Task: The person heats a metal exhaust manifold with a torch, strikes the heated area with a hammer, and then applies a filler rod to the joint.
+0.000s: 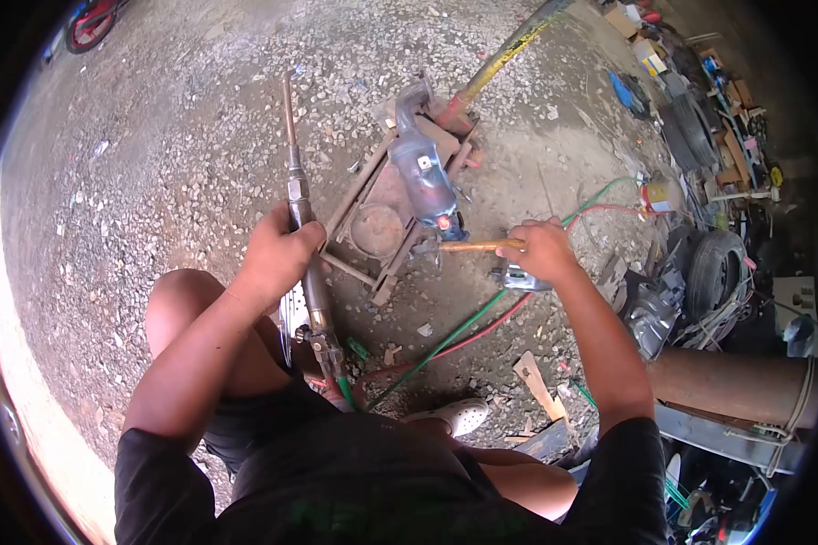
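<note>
On the gravel ground (pixel 182 136), a grey metal part (pixel 423 177) is laid across a rusty steel frame (pixel 373 232), well ahead of the knees. A cutting torch (pixel 300 218) is gripped by the left hand (pixel 277 254), fingers clenched round its barrel, with the copper tip pointed away and clear of the part. Green and red hoses (pixel 463 327) are trailed from the torch base across the ground. A thin wooden-coloured rod (pixel 473 245) is grasped in the closed fingers of the right hand (pixel 541 250), and its far end is held at a glowing red spot on the near end of the part. By the look of it, the heated spot is being worked with the rod while the torch is kept aside. A steady rod hand and a controlled return of the torch tip to the same spot are judged to be called for next.
</note>
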The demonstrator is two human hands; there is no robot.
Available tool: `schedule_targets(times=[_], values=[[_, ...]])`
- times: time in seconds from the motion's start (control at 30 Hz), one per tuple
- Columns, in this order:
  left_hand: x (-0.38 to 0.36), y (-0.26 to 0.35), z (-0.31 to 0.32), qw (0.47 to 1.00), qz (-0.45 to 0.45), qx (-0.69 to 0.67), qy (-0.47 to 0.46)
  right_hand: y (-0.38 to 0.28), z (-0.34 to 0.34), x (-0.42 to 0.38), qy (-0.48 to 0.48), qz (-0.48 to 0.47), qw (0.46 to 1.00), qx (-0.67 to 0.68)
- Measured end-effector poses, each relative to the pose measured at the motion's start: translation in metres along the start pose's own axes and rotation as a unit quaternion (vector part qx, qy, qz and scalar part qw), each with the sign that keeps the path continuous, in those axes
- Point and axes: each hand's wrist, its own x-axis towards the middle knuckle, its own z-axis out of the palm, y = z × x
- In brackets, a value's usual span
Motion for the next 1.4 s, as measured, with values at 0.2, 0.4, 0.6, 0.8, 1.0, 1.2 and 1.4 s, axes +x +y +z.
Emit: schedule_targets(times=[0.2, 0.4, 0.6, 0.8, 1.0, 1.2, 1.4], values=[[-0.005, 0.005, 0.005, 0.999, -0.010, -0.029, -0.016, -0.039, 0.031, -0.049, -0.024, 0.089, 0.991, 0.095], [-0.015, 0.003, 0.019, 0.998, -0.006, -0.032, -0.048, -0.085, 0.151, -0.125, -0.032, 0.226, 0.966, 0.120], [-0.049, 0.005, 0.048, 0.992, -0.020, -0.073, -0.098, -0.175, 0.093, -0.181, -0.032, 0.118, 0.724, 0.679], [-0.097, 0.038, 0.098, 0.977, -0.052, -0.128, -0.165, -0.238, 0.032, -0.236, 0.045, -0.103, 0.677, 0.727], [-0.110, 0.034, 0.152, 0.946, -0.118, -0.123, -0.277, -0.227, 0.006, -0.284, 0.052, -0.018, 0.565, 0.823], [-0.124, 0.003, 0.163, 0.947, -0.119, -0.011, -0.298, -0.216, 0.019, -0.301, 0.048, -0.010, 0.536, 0.843], [-0.129, -0.016, 0.159, 0.942, -0.119, 0.017, -0.314, -0.215, 0.022, -0.298, 0.025, 0.063, 0.544, 0.836]])
